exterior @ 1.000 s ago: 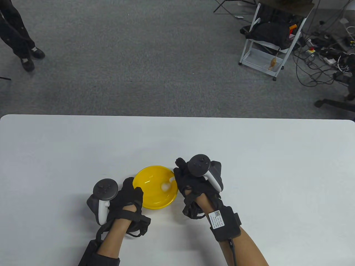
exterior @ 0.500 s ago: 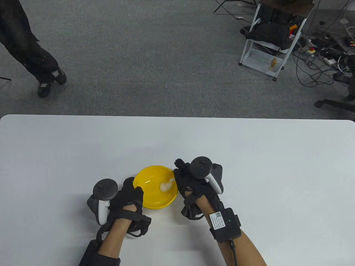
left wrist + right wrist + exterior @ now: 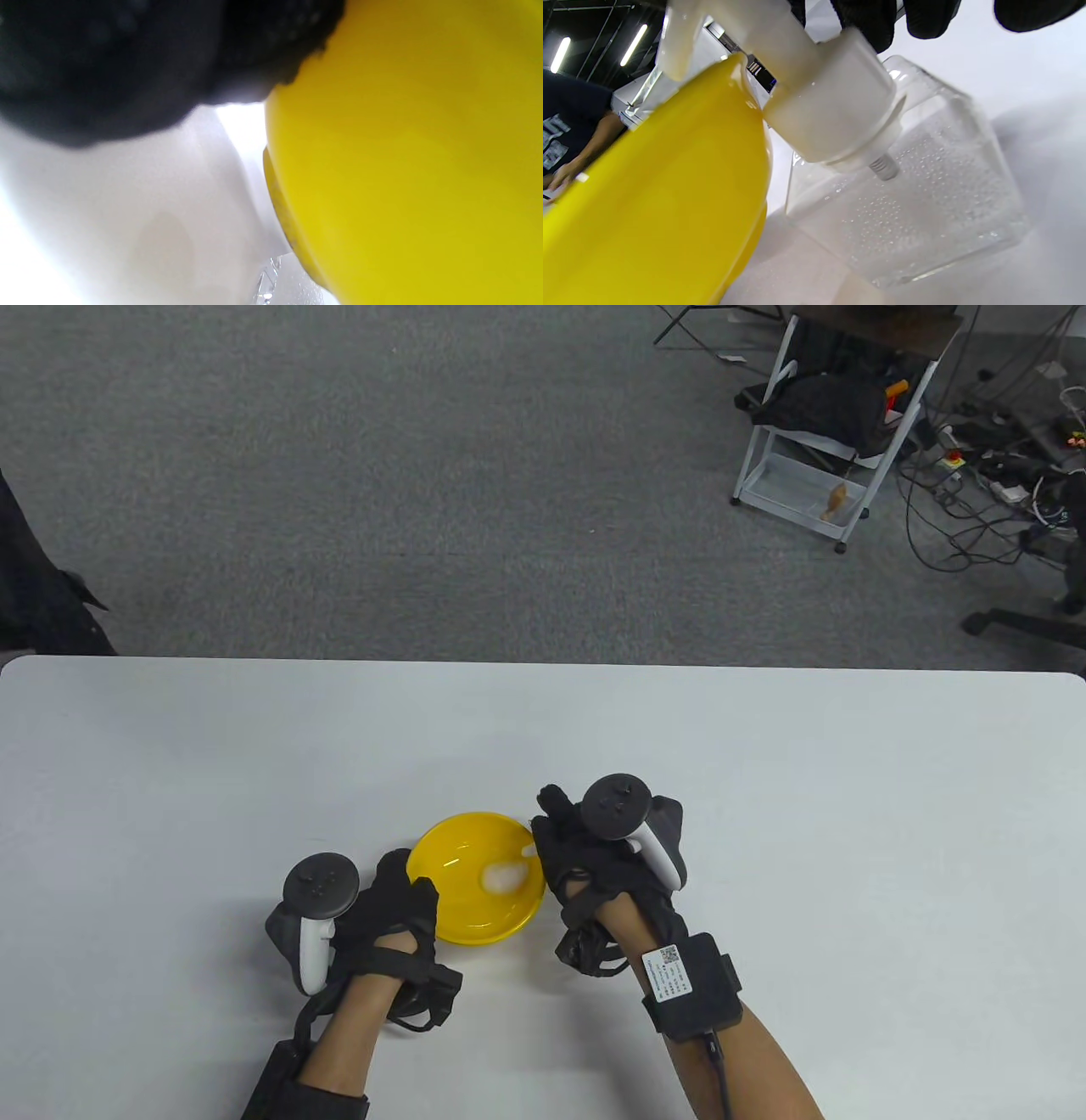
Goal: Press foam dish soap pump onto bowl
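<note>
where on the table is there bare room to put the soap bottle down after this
Bare white table runs from the right hand to the right edge, and from the left hand to the left edge; the far strip beyond the yellow bowl is bare too. It is crowded near the front middle: both hands, bowl and clear soap bottle sit close together.

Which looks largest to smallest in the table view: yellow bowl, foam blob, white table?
1. white table
2. yellow bowl
3. foam blob, a small patch inside the bowl
</note>
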### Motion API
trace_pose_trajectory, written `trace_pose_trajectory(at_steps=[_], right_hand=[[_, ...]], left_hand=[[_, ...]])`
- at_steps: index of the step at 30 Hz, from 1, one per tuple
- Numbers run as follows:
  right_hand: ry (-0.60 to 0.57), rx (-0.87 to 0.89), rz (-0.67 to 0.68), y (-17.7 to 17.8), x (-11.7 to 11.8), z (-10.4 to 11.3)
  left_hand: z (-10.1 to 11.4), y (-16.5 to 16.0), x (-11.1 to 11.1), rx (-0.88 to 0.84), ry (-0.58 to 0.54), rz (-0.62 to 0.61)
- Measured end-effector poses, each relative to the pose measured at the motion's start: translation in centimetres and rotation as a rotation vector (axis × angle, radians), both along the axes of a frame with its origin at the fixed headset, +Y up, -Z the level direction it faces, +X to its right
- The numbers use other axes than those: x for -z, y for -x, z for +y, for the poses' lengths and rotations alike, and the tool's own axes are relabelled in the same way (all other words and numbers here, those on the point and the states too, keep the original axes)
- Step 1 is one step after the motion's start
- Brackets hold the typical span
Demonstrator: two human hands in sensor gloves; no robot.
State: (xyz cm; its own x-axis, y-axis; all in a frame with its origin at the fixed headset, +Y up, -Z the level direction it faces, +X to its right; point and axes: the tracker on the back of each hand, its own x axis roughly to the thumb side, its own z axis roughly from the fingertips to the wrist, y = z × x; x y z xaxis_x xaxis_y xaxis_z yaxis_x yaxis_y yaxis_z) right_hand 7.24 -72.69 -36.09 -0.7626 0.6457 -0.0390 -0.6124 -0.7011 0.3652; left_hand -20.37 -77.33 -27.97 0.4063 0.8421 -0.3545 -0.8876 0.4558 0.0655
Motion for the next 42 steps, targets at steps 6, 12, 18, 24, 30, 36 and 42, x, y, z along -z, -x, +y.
trace_pose_trajectory(at_steps=[6, 12, 18, 24, 30, 36, 42], right_hand=[[-0.009, 0.035, 0.000, 0.0, -0.2, -0.3], [-0.060, 0.060, -0.026, 0.0, -0.4, -1.0], [-0.042, 0.056, -0.014, 0.0, -0.3, -1.2], [-0.038, 0.075, -0.009, -0.1, -0.3, -1.6], [-0.040, 0.035, 0.002, -0.1, -0.2, -1.5], [-0.053, -0.084, 0.025, 0.1, 0.0, -0.6], [-0.030, -0.038, 0.004, 0.0, 0.1, 0.1]], left_hand=[[0.0, 0.0, 0.0, -0.001, -0.005, -0.002], [-0.1, 0.0, 0.0, -0.010, -0.005, -0.007], [-0.1, 0.0, 0.0, -0.013, -0.006, -0.007], [-0.2, 0.0, -0.1, -0.013, -0.007, -0.009], [-0.2, 0.0, -0.1, -0.020, -0.007, -0.012], [-0.1, 0.0, 0.0, -0.039, -0.006, -0.017], [0.4, 0.1, 0.0, -0.063, -0.023, -0.018]])
